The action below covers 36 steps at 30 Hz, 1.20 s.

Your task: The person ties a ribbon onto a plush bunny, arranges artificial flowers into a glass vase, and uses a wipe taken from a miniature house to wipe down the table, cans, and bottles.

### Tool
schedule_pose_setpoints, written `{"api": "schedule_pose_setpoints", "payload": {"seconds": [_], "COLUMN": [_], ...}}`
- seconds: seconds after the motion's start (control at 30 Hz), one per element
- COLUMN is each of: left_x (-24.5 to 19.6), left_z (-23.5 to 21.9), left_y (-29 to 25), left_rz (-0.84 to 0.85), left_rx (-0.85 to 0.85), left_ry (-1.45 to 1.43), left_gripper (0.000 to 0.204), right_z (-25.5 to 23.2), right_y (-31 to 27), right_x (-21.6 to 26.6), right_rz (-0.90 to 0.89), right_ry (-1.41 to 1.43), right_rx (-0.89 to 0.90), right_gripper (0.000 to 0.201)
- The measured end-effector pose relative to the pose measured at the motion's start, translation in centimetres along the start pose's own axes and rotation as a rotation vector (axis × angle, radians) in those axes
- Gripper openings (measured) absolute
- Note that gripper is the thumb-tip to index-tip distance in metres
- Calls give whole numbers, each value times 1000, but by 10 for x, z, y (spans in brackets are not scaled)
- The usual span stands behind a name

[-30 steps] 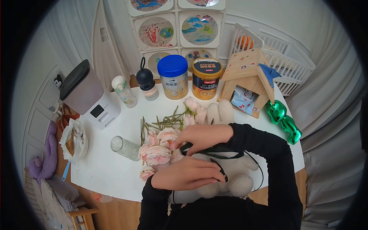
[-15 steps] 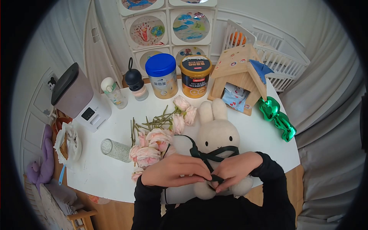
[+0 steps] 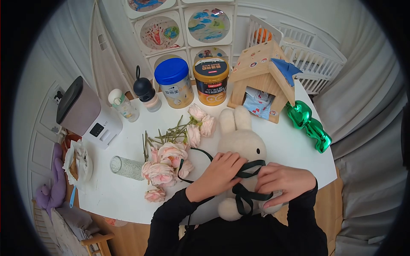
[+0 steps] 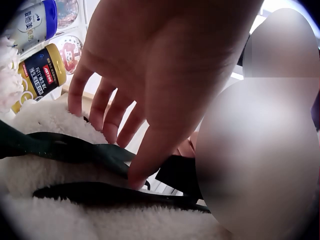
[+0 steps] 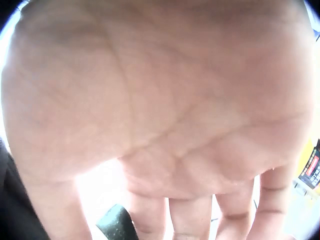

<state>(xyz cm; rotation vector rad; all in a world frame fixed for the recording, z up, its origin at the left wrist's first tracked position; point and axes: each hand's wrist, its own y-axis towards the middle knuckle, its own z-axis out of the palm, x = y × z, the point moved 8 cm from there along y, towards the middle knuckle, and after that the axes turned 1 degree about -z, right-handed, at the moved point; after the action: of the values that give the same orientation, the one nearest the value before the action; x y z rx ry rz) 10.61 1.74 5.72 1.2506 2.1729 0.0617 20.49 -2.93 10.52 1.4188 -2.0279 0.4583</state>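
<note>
Table [image 3: 124, 192], white, round. Left to right.

Far left, at 9 o'clock off the table edge: a bag [image 3: 77, 164]. At 10 o'clock on the table: a grey-topped machine [image 3: 87, 113]. Beside it a small bottle [image 3: 121, 104], then a black-capped bottle [image 3: 146, 94].

Glass [image 3: 127, 167] lies on its side at 8 o'clock, just beside the roses [image 3: 164, 164]; pink heads toward the person, green stems pointing to 12.

At 12 o'clock, two tins side by side: blue-lidded tin [image 3: 173, 83], gold tin [image 3: 210, 81].

Centre: rabbit [image 3: 241, 143], cream plush, on its back, ears toward 12. Dark ribbon [image 3: 247, 194] crosses its neck and hangs in loops over its belly; one strand trails off toward the roses.

Left hand [image 3: 222, 170] rests on the rabbit's chest, fingers relaxed and spread. Left wrist view: the thumb tip touches the ribbon against the plush; the fingers are straight, gripping nothing.

Right hand [image 3: 284, 181] lies on the rabbit's body at 5 o'clock, fingers extended over the ribbon near the loops. Right wrist view shows an open palm with straight fingers; a pinch cannot be made out.

Wooden house [image 3: 265, 70] at 1 o'clock. Green foil shape [image 3: 309, 126] at 3 o'clock near the edge.
</note>
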Motion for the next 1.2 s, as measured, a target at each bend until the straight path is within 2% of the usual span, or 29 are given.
{"api": "schedule_pose_setpoints", "payload": {"seconds": [0.03, 0.1, 0.2, 0.23, 0.27, 0.3, 0.37, 0.4, 0.47, 0.5, 0.57, 0.63, 0.67, 0.7, 0.77, 0.83, 0.87, 0.9, 0.97, 1.03, 1.07, 1.1, 1.17, 1.2], "left_x": [-1, -1, 3, 6, 8, 9, 11, 12, 15, 16, 17, 22, 26, 28, 26, 23, 21, 19, 20, 23, 21, 19, 17, 15], "left_z": [3, 12, 30, 30, 32, 34, 30, 30, 26, 24, 22, 23, 30, 35, 34, 30, 27, 26, 27, 28, 28, 28, 28, 29], "left_y": [-1, -4, -9, -11, -13, -14, -14, -14, -13, -13, -12, -13, -14, -15, -15, -15, -15, -16, -18, -18, -18, -18, -16, -16], "left_rz": [-7, -15, 25, 21, 26, 32, 8, -16, -23, -29, -80, -123, -143, -162, -126, -93, -83, -73, -83, -89, -55, -22, -29, -35], "left_rx": [1, 3, 24, 23, 68, 111, 131, 156, 133, 113, 148, 180, 227, 276, 270, 264, 272, 280, 306, 324, 317, 310, 331, 355], "left_ry": [10, 19, 39, 39, -69, -178, -219, -260, -275, -289, -317, -339, -346, -354, -366, -373, -388, -405, -424, -443, -426, -412, -416, -415], "left_gripper": [45, 43, 19, 19, 18, 18, 17, 16, 16, 16, 13, 11, 14, 16, 17, 17, 19, 21, 25, 29, 32, 36, 38, 40], "right_z": [6, 23, 56, 64, 64, 64, 66, 61, 24, 13, -29, -55, -67, -73, -92, -103, -106, -109, -104, -80, -69, -64, -62, -58], "right_y": [4, 17, 30, 32, 33, 32, 27, 24, 18, 13, -3, -30, -41, -51, -50, -59, -67, -76, -101, -132, -135, -135, -96, -83], "right_x": [1, 12, 3, 0, 0, -3, -1, -1, 7, 11, 10, 3, 0, -4, -10, -22, -36, -53, -94, -129, -129, -123, -72, -55], "right_rz": [4, -123, -63, -49, -60, -60, -184, -183, -243, -244, -225, -250, -205, -111, 113, 173, 222, 330, 702, 841, 941, 942, 584, 490], "right_ry": [5, 55, 55, 57, 48, 50, 170, 170, 337, 341, 447, 335, 312, 245, 92, 3, 46, 55, -76, -191, -173, -173, -277, -246], "right_rx": [-2, -42, 92, 154, 166, 171, 248, 252, -7, -4, -313, -705, -874, -974, -836, -819, -855, -861, -876, -749, -674, -669, -555, -485], "right_gripper": [30, 34, 37, 37, 25, 25, 25, 25, 19, 19, 13, 25, 37, 40, 39, 36, 36, 31, 18, 24, 37, 37, 43, 48]}}
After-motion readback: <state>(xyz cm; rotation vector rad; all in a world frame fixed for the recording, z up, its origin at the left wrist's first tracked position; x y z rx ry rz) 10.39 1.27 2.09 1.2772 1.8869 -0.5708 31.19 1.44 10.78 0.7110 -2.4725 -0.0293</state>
